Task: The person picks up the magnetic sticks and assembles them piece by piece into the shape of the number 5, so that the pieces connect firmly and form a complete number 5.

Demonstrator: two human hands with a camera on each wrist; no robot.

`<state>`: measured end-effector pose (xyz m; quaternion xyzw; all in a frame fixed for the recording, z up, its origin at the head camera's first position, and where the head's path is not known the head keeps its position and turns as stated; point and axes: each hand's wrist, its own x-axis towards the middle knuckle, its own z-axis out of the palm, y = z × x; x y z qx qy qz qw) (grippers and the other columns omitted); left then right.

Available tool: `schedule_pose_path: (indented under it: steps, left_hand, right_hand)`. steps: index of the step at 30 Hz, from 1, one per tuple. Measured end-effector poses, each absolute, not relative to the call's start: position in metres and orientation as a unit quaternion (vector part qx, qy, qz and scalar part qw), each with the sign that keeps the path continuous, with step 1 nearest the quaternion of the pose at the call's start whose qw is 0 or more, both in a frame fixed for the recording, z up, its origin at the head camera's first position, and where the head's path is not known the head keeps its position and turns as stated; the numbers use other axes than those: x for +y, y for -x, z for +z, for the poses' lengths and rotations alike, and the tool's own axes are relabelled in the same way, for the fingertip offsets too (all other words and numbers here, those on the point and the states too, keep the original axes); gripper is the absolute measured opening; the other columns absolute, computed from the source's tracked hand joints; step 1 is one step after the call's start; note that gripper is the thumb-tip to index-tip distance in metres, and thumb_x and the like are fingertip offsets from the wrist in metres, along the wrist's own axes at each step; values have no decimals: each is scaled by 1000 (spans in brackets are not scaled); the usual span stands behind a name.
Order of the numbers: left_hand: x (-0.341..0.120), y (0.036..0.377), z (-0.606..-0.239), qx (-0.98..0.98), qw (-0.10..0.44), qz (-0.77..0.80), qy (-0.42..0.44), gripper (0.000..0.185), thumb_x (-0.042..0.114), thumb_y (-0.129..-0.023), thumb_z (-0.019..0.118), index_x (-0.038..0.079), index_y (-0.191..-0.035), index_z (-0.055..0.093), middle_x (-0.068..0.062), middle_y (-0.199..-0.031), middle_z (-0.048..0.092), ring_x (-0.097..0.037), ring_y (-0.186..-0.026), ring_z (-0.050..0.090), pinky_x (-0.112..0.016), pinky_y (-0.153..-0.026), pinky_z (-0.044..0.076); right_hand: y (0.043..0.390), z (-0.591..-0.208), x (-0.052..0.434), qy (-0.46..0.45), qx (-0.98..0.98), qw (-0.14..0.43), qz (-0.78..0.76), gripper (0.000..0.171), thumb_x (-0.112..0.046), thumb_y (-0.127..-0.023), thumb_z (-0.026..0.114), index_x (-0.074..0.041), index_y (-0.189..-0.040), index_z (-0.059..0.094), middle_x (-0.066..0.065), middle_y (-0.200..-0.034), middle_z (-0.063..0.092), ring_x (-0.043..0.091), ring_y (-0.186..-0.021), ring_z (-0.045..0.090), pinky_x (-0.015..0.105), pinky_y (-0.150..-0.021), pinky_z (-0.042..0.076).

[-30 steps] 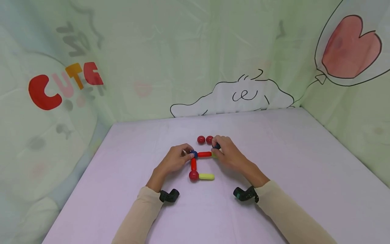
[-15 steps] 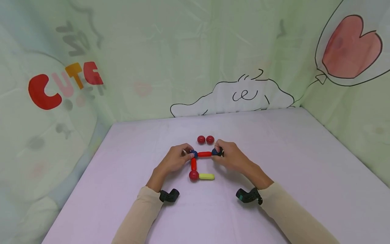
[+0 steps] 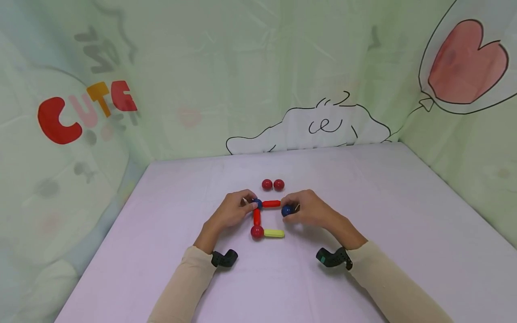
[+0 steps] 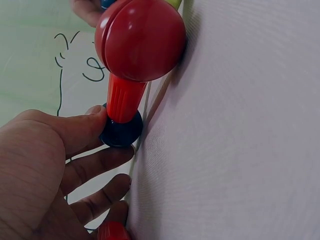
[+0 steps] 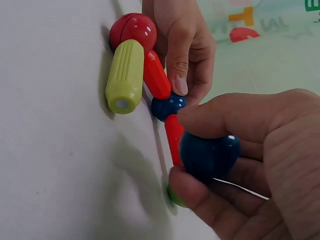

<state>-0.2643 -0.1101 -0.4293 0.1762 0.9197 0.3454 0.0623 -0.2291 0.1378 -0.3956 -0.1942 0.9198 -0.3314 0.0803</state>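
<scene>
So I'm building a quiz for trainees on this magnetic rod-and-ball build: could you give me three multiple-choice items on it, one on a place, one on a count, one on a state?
1. Where do the two loose red balls lie?
A. beyond the build, toward the wall
B. beside the person's sleeves
C. at the table's right edge

2. How many red rods are in the build?
A. one
B. two
C. four

3. What is the right hand doing?
A. lying flat on the table
B. pinching a blue ball
C. holding the yellow rod

Answers:
1 A: the head view shows the pair side by side, past the hands and the build.
2 B: one runs sideways, the other runs toward the person from the corner blue ball that the left hand holds.
3 B: the right wrist view shows thumb and fingers curled round the blue ball.
</scene>
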Motion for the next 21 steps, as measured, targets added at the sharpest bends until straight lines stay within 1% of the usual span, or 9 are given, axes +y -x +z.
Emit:
schedule_pose_path:
  steps: [3, 5, 10, 13, 16, 21]
  left_hand:
    - [-110, 264, -428, 919, 62, 346, -179, 22, 32, -90, 63, 25, -111, 62, 7, -96, 59, -15, -88, 53, -28, -73, 46]
    - [-110, 264, -428, 919, 62, 345, -179, 22, 32, -90, 63, 25, -111, 62, 7, -96, 59, -15, -88, 53, -28, -73, 46]
    - [-109, 264, -428, 921, 63, 343, -176, 22, 32, -91, 62, 25, -111, 62, 7, -96, 59, -15, -88, 53, -28, -73, 46]
    - [-109, 264, -428, 921, 62, 341, -175, 22, 33, -91, 62, 26, -112, 61, 8, -97, 59, -14, -89, 53, -28, -74, 47]
    - [-109, 263, -428, 922, 62, 341, -175, 22, 33, -91, 62, 26, -112, 61, 8, -97, 59, -14, -90, 53, -28, -74, 46]
    - [-110, 264, -428, 920, 64, 344, -176, 23, 33, -90, 62, 26, -112, 61, 7, -98, 59, -15, -90, 53, -29, -75, 47]
  right_hand:
    - [230, -396, 139, 202, 918, 104, -324, 28, -18, -76, 77, -18, -103, 70, 0, -108, 64, 22, -98, 54, 35, -81, 52]
    - [230, -397, 139, 210, 917, 118, -317, 27, -15, -76, 77, -18, -102, 70, 0, -107, 63, 22, -98, 54, 35, -80, 53]
    - [225, -393, 136, 222, 922, 155, -276, 24, -13, -74, 78, -19, -93, 65, -3, -95, 59, 20, -93, 52, 32, -75, 52]
    - [221, -388, 134, 221, 925, 175, -254, 23, -13, -73, 79, -21, -89, 64, -3, -91, 57, 20, -91, 51, 32, -73, 51]
    - [217, -385, 131, 216, 929, 186, -236, 24, -15, -72, 80, -23, -87, 63, -4, -90, 56, 19, -91, 50, 32, -72, 50]
    - [213, -386, 129, 224, 930, 188, -224, 25, -19, -70, 82, -24, -87, 63, -7, -89, 56, 17, -91, 49, 32, -72, 49]
